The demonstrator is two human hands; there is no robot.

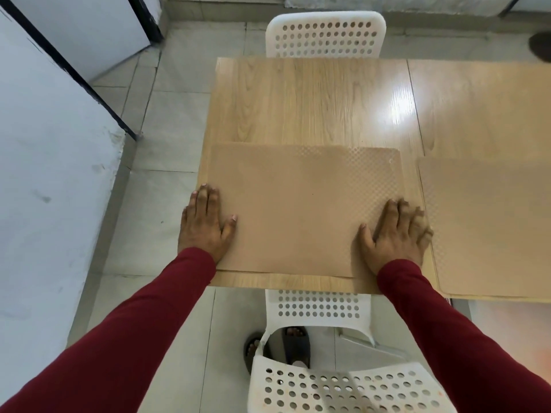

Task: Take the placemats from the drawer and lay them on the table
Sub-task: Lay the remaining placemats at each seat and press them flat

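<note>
A tan placemat (pixel 301 204) lies flat on the near left part of the light wooden table (pixel 313 99). My left hand (pixel 205 225) presses flat on its left edge, fingers straight. On the mat's right edge my right hand (pixel 396 234) lies flat too, fingers spread. A second tan placemat (pixel 489 228) lies on the table to the right, running out of view. No drawer is in view.
A white perforated chair (pixel 325 34) stands at the table's far side. Another white perforated chair (pixel 337 386) is tucked in at the near side, below my arms. Grey floor tiles and white panels (pixel 44 174) lie to the left.
</note>
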